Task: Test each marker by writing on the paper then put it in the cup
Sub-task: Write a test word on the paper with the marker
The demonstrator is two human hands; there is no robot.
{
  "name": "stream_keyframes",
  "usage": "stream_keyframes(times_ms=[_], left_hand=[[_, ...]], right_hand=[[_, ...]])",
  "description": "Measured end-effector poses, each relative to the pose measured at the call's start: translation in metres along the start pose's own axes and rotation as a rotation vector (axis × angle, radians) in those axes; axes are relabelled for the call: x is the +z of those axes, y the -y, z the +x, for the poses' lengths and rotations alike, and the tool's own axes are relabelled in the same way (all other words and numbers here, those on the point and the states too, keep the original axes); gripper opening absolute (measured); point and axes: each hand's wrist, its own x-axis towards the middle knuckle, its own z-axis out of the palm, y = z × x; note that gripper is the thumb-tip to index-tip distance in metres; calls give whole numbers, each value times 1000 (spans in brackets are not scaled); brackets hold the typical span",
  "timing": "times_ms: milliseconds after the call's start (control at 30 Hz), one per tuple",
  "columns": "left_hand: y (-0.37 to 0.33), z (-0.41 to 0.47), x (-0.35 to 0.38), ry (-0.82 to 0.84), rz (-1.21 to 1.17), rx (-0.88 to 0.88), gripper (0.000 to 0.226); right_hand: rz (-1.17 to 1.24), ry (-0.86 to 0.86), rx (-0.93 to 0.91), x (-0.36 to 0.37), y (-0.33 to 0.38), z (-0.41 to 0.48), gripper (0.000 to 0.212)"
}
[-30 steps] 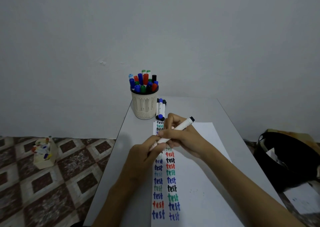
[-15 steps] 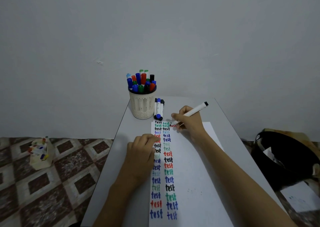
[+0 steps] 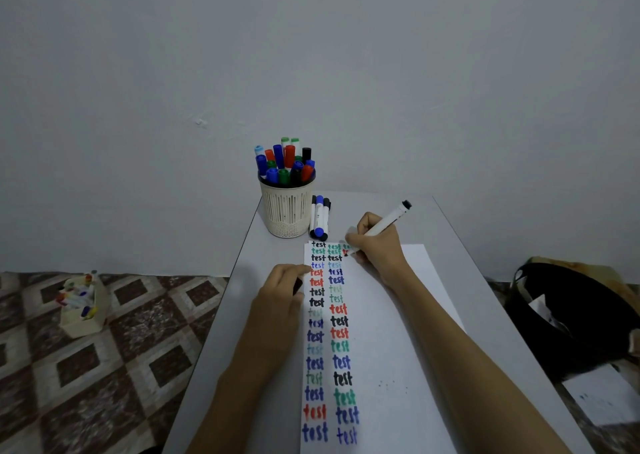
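My right hand (image 3: 377, 249) grips a white marker (image 3: 388, 219) with its tip down on the white paper (image 3: 398, 349), at the top of a third column where red letters begin. Two columns of coloured "test" words run down the sheet's left side. My left hand (image 3: 280, 294) rests with curled fingers on the table at the paper's left edge, and a small dark cap (image 3: 297, 285) shows under its fingers. A cream slotted cup (image 3: 286, 211) full of capped markers stands at the table's far end. Three capped markers (image 3: 320, 218) lie just right of it.
The narrow grey table (image 3: 450, 245) butts against a plain wall. On the patterned floor to the left sits a small box of markers (image 3: 81, 306). To the right are a black bag (image 3: 571, 315) and a loose sheet (image 3: 602, 398).
The hands pulled apart after uncapping the marker. My right hand moved up to the top of the paper and began writing in red. My left hand settled at the paper's left edge.
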Motion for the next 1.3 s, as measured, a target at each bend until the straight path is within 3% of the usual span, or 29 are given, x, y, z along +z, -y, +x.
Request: stream_keyframes(times_ms=[167,333,467,633,833,1033,1300], left_hand=[[6,0,3,22,27,28,18],[7,0,4,28,55,50,32],[7,0,4,18,58,62,31],[6,0,4,12,55,65,30],[7,0,4,30,56,44,31],[8,0,4,33,48,45,33],[8,-1,4,37,45,46,41]], right_hand=[[-43,18,-7,0,-1,0,37],[-192,-10,-95,3,-3,2,36],[-85,20,-56,-1,-3,2,37],[-200,5,-94,3,-3,2,38],[-98,9,-69,-2,-3,2,38],[-224,-40,-136,-1,-11,6,35],[-170,-25,-106,0,-7,4,36]])
